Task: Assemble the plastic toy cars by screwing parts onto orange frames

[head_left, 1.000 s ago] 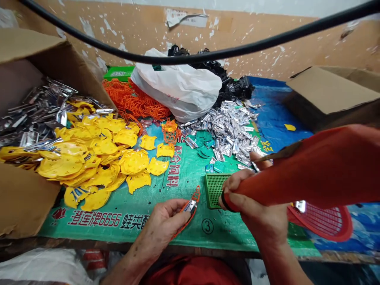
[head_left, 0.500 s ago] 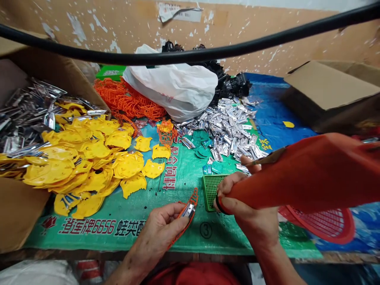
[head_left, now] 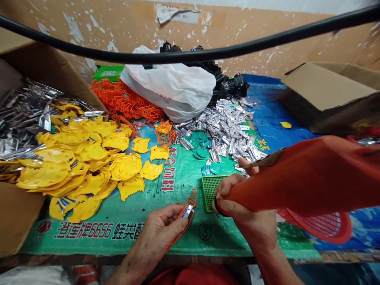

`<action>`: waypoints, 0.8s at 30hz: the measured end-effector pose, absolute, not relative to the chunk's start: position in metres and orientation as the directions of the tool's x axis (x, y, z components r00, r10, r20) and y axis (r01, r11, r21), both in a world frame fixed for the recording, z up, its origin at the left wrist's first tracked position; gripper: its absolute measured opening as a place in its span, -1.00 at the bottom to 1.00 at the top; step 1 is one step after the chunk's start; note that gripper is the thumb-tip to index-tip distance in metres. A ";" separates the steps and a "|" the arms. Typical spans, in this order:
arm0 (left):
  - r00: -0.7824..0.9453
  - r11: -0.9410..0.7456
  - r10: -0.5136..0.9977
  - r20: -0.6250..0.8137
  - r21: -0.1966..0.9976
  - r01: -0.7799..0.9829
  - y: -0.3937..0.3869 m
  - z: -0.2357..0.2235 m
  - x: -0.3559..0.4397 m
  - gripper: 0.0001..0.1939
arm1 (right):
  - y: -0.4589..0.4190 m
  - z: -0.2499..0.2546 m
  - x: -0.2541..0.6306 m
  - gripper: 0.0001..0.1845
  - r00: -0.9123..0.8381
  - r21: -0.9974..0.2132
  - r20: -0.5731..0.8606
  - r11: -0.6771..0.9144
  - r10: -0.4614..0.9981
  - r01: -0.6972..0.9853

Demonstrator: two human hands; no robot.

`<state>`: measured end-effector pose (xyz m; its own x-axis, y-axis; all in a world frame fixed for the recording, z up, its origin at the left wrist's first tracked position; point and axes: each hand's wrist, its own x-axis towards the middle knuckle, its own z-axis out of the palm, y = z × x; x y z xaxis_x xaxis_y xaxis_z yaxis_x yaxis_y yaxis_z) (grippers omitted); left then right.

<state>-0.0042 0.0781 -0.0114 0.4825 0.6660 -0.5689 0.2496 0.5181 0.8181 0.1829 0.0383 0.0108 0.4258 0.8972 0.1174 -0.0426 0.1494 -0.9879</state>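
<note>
My left hand (head_left: 157, 229) pinches an orange plastic frame part (head_left: 193, 196) between thumb and fingers, just above the green sheet. A shiny silver piece (head_left: 187, 211) lies in that part. My right hand (head_left: 246, 215) is wrapped round the front end of a red power screwdriver (head_left: 297, 178), which has a black ring at its nose. Its body slopes up to the right, and its tip is hidden by the fingers. The nose end is over a small green mesh tray (head_left: 208, 192), whose right part my hand covers.
Yellow plastic pieces (head_left: 97, 152) spill from a cardboard box (head_left: 20, 221) at left. Behind lie orange frames (head_left: 118, 99), a white bag (head_left: 175, 91), black parts (head_left: 234, 85) and silver pieces (head_left: 225, 126). At right are a red basket (head_left: 344, 229) and another box (head_left: 323, 85). A black cable (head_left: 148, 58) crosses above.
The whole scene has shifted slightly left in view as the camera turned. Both hands keep their holds, with hardly any movement relative to the tray.
</note>
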 end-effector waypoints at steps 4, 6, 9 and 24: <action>0.482 0.529 0.662 -0.574 0.813 0.241 0.078 -0.011 -0.004 -0.60 | 0.037 0.011 0.182 -0.89 0.414 -0.989 0.132 0.149 0.901 -0.010; 0.479 0.527 0.665 -0.574 0.814 0.244 0.078 -0.012 -0.004 -0.58 | 0.037 0.012 0.182 -0.89 0.401 -0.989 0.136 0.145 0.906 0.009; 0.479 0.515 0.667 -0.571 0.817 0.258 0.078 -0.013 -0.004 -0.58 | 0.037 0.011 0.183 -0.88 0.393 -0.987 0.155 0.158 0.907 0.025; 0.384 0.472 0.796 -0.469 0.877 0.092 0.077 -0.021 -0.011 -0.46 | 0.039 0.006 0.179 -0.86 0.438 -0.985 0.158 0.175 0.885 0.001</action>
